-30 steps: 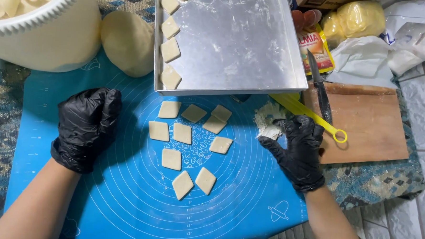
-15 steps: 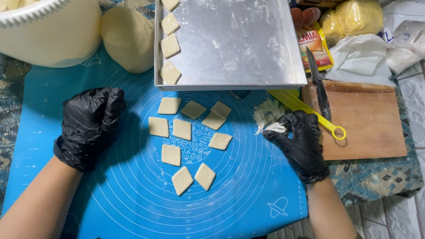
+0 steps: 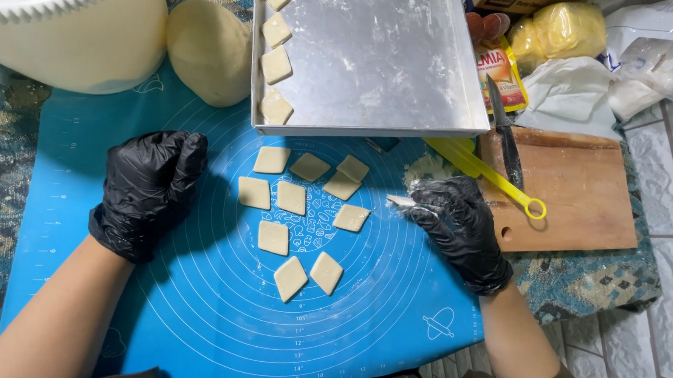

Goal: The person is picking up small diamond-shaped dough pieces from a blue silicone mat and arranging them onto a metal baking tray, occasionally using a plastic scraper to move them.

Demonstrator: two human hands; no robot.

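- Right black-gloved hand [image 3: 462,228] pinches a small pale dough scrap [image 3: 401,202] at its fingertips.
- Flat diamond-shaped dough pieces [image 3: 291,197] lie on the blue silicone mat [image 3: 195,311], just left of that pinch.
- Left black-gloved hand [image 3: 149,188] rests curled into an empty fist, farther left.

even, fairly bright overhead light is falling on the scene. soft shadows are pooling just beside the left hand [image 3: 149,192], toward its fingers' inner side. the metal tray [image 3: 461,115] beyond the fingertips is giving dull glare. focus is holding sharp throughout, edges bending slightly.
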